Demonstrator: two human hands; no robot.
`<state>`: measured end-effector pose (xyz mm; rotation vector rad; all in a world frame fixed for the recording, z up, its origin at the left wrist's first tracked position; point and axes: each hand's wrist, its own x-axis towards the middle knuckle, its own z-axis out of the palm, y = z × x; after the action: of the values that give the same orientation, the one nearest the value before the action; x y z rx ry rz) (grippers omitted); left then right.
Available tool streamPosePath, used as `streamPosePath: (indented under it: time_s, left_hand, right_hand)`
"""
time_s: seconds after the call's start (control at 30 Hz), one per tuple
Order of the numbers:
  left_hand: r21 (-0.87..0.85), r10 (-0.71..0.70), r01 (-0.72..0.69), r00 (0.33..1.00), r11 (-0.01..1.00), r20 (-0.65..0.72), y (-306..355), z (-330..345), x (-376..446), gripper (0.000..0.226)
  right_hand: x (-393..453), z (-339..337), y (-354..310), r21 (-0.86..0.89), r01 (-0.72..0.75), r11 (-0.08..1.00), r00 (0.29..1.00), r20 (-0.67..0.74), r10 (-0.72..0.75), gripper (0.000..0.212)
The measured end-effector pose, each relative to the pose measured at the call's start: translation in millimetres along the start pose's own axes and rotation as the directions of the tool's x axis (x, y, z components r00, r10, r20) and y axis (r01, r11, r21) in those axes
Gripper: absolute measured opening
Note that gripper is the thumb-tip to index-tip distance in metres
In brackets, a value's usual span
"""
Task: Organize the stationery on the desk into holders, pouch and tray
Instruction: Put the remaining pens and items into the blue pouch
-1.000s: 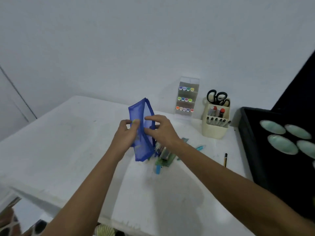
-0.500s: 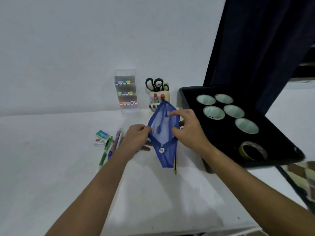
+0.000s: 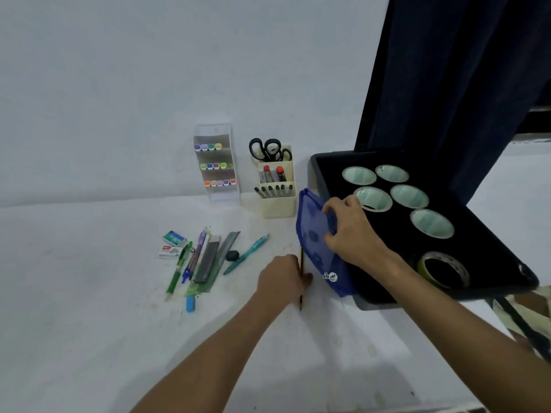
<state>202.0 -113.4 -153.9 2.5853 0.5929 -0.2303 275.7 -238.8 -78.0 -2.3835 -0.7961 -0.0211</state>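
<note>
The pouch [image 3: 317, 239] is blue see-through mesh with a darker blue trim and a silver zip pull [image 3: 331, 276] hanging near its lower end. It stands tilted at the left edge of the black tray [image 3: 492, 257], between desk [image 3: 89, 323] and tray. The right hand [image 3: 350, 231] grips its upper edge, fingers curled over the rim. The left hand [image 3: 283, 278] rests on the desk just left of the pouch, curled on a thin dark pencil [image 3: 301, 296] that shows above and below it. Left of that lie loose pens [image 3: 193, 263], a ruler [image 3: 222, 257] and small boxes [image 3: 173, 244]. Behind stand a clear marker rack [image 3: 217, 168] and a cream holder [image 3: 277, 201] with scissors [image 3: 268, 149].
</note>
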Motion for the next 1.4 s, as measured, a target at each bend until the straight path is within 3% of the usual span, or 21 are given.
streamPosePath:
  time_s: [0.07, 0.17, 0.4, 0.53, 0.63, 0.7, 0.87, 1.0, 1.1, 1.2, 1.3, 1.4]
  left_hand:
    - [0.018, -0.006, 0.007, 1.0, 1.0, -0.02, -1.6, -1.0, 2.6, 0.019]
    - [-0.047, -0.045, 0.042, 0.997, 0.998, -0.063, -11.0, -12.3, 5.2, 0.027]
    - [-0.394, -0.174, 0.072, 0.958, 0.916, -0.228, -36.7, -74.9, -7.1, 0.032]
    - [-0.595, -0.232, 0.128, 0.968, 0.793, -0.1, -26.7, -96.8, -14.2, 0.033]
    - [-0.622, -0.218, 0.186, 0.976, 0.76, 0.025, -14.2, -93.0, -10.4, 0.031]
    - [-0.601, -0.213, 0.192, 0.976, 0.776, 0.036, -7.0, -85.2, -4.0, 0.025]
    - [-0.461, -0.206, 0.146, 0.975, 0.875, -0.084, 9.5, -68.3, 20.6, 0.018]
    - [-0.405, -0.115, 0.058, 0.986, 0.913, -0.118, 8.8, -61.8, 26.1, 0.023]
    - [-0.317, -0.075, -0.01, 0.964, 0.948, -0.255, -6.1, -67.9, 26.3, 0.021]
    - [-0.152, -0.149, 0.104, 0.932, 0.983, -0.329, -36.4, -81.5, 30.3, 0.014]
    - [0.105, -0.272, 0.303, 0.933, 0.947, -0.234, -66.3, -87.8, 27.1, 0.016]
    - [0.21, -0.34, 0.362, 0.931, 0.908, -0.135, -84.7, -85.5, 21.6, 0.025]
  right_hand:
    - [2.7, 5.8, 0.0, -0.007, 0.004, 1.0, 1.0, 0.024, -0.004, 0.034]
    - [9.0, 16.0, 0.1, -0.003, 0.023, 1.0, 0.998, 0.06, -0.022, 0.026]
    - [25.6, 36.6, -12.5, 0.111, 0.046, 0.993, 0.988, 0.14, -0.061, 0.021]
    - [36.3, 45.3, -17.4, 0.178, -0.048, 0.983, 0.988, 0.152, 0.021, 0.015]
    - [40.8, 46.3, -15.8, 0.13, -0.11, 0.985, 0.98, 0.178, 0.086, 0.012]
    - [42.5, 45.5, -12.5, 0.117, -0.147, 0.982, 0.974, 0.192, 0.123, 0.015]
    - [42.3, 42.8, -7.5, 0.164, -0.164, 0.973, 0.972, 0.194, 0.131, 0.022]
    - [42.9, 39.1, -4.4, 0.217, -0.164, 0.962, 0.978, 0.166, 0.13, 0.019]
    - [42.2, 39.5, -2.7, 0.196, -0.144, 0.97, 0.982, 0.153, 0.115, 0.017]
    - [41.3, 42.2, -3.2, 0.161, -0.107, 0.981, 0.986, 0.142, 0.084, 0.023]
    - [42.6, 44.5, -0.7, 0.135, -0.067, 0.989, 0.986, 0.161, 0.045, 0.027]
    - [46.0, 44.4, 1.5, 0.148, -0.046, 0.988, 0.983, 0.182, 0.018, 0.031]
